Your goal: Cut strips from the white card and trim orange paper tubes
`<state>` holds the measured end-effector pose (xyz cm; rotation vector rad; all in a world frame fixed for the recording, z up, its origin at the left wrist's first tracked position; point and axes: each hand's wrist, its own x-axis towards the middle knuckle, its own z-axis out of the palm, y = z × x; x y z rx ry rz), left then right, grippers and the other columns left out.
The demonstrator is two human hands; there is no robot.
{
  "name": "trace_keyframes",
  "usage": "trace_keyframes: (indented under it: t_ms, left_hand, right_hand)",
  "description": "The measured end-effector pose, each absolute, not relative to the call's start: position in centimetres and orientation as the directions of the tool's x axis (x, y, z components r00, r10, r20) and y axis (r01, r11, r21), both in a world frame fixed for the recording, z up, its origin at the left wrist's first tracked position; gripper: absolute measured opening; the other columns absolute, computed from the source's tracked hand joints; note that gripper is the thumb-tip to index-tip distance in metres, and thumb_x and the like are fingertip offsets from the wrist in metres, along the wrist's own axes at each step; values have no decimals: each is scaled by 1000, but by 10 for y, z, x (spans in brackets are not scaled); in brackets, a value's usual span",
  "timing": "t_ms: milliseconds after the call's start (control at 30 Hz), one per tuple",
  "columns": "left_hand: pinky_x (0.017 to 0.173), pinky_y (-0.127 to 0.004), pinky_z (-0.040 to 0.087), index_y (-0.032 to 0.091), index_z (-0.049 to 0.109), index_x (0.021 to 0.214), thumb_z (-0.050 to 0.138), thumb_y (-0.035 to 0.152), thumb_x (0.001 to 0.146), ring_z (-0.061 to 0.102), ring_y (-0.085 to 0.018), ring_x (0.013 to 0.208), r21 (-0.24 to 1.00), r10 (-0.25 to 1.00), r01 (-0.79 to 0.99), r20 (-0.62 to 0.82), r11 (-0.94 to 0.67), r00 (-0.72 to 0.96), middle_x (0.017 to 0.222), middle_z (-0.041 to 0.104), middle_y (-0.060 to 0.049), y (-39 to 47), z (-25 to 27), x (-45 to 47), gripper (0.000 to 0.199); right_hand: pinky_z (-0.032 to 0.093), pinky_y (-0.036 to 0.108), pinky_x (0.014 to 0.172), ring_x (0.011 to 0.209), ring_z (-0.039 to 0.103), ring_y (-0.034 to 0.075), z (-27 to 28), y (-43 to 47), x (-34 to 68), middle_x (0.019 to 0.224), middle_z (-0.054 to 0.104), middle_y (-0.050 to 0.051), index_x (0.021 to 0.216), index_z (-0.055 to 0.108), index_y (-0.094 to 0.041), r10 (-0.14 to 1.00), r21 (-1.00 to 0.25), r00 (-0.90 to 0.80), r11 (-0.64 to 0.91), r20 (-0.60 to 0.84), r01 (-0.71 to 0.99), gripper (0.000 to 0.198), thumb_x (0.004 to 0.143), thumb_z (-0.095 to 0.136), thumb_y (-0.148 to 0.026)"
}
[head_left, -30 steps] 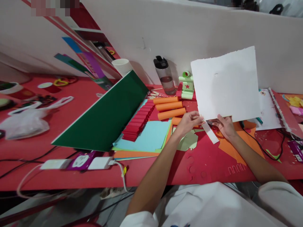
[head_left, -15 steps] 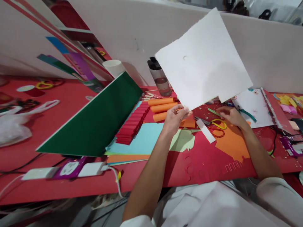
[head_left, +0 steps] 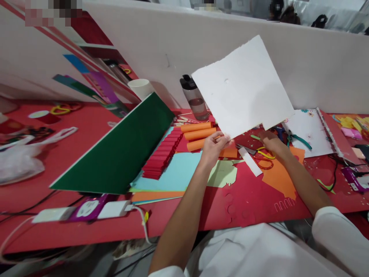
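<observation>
A white foam board (head_left: 245, 84) with a notch in its lower edge is held up tilted, its lower corner pinched by my left hand (head_left: 213, 146). My right hand (head_left: 271, 141) reaches under the board's right part, low over scraps on the table; its fingertips are hidden, so I cannot tell what they touch. Near it lie scissors with yellow and red handles (head_left: 265, 158), a white strip (head_left: 250, 162), a green scrap (head_left: 255, 137) and pliers with teal handles (head_left: 301, 141). Rolled orange paper tubes (head_left: 198, 135) lie behind my left hand.
A green board (head_left: 115, 150) leans at the left beside folded red paper (head_left: 161, 156) and blue sheets (head_left: 175, 169). Behind stand a water bottle (head_left: 197, 104) and a white cup (head_left: 140, 87). A power strip (head_left: 89, 207) with cables lies along the front left edge.
The white board has come down and leans farther back in my left hand. My right hand has moved slightly left, farther beneath the board. The whole view has shifted a little.
</observation>
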<state>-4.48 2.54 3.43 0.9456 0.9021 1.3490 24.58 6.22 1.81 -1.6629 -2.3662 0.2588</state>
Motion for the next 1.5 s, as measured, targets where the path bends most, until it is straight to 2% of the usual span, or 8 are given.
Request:
trace_keyframes:
  t_ms: [333, 533, 800, 967, 1100, 1200, 1367, 1500]
  left_hand:
    - [90, -35, 64, 19, 66, 84, 97, 51, 61, 78, -19, 80, 920, 994, -390, 3, 39, 106, 82, 77, -2, 25, 26, -35, 50]
    - [86, -31, 63, 18, 68, 85, 98, 48, 60, 77, -17, 78, 904, 990, -421, -16, 73, 137, 80, 77, -1, 21, 28, -32, 50]
    - [78, -28, 61, 18, 66, 83, 99, 45, 58, 73, -14, 70, 904, 989, -419, -26, 86, 148, 77, 75, 0, 19, 34, -33, 49]
    - [80, -30, 61, 18, 64, 82, 99, 45, 58, 73, -14, 69, 910, 992, -409, -21, 71, 127, 75, 73, 2, 20, 34, -34, 50]
    - [81, -30, 61, 18, 63, 81, 98, 45, 58, 73, -15, 70, 906, 991, -415, -23, 78, 134, 74, 73, 1, 19, 36, -34, 50]
    - [82, -31, 61, 18, 65, 83, 98, 44, 59, 73, -15, 71, 904, 984, -416, -31, 103, 177, 77, 75, 0, 18, 34, -32, 49]
    - [82, -31, 61, 17, 68, 84, 98, 42, 62, 73, -15, 71, 911, 956, -374, -67, 176, 286, 78, 75, -1, 13, 27, -22, 45]
    - [83, -33, 61, 17, 68, 87, 100, 46, 60, 73, -15, 71, 914, 921, -319, -124, 251, 370, 76, 75, -2, 6, 23, -11, 50]
  right_hand:
    - [52, 42, 107, 131, 69, 36, 24, 55, 228, 140, 73, 20, 155, 56, -19, 930, -192, -363, 366, 51, 911, 64, 92, 52, -4]
    - [55, 43, 98, 124, 72, 38, 36, 58, 213, 141, 71, 21, 149, 64, -20, 921, -92, -377, 369, -101, 925, 48, 106, 43, -18]
    - [45, 41, 112, 136, 62, 33, 52, 48, 213, 146, 69, 13, 147, 66, -27, 768, -100, -641, 636, -20, 765, 46, 106, 48, -17]
    - [51, 36, 93, 111, 70, 28, 77, 39, 206, 122, 77, 12, 119, 80, -26, 676, -243, -724, 686, -135, 686, 25, 105, 60, -22]
    - [49, 38, 103, 121, 65, 26, 103, 22, 198, 129, 72, 12, 107, 83, -23, 394, -476, -907, 775, -149, 415, 16, 102, 68, -22]
    - [52, 34, 100, 117, 64, 21, 125, 6, 196, 126, 67, 12, 109, 81, -21, 235, -690, -972, 698, -29, 190, 22, 106, 64, -35]
    - [52, 29, 76, 81, 58, 15, 141, -2, 200, 92, 59, 3, 93, 68, -21, 642, -806, -674, 581, 366, 115, 29, 101, 72, -49]
    - [48, 27, 67, 71, 53, 13, 133, 8, 201, 83, 58, -1, 87, 61, -21, 822, -833, -402, 511, 403, 211, 33, 93, 80, -48]
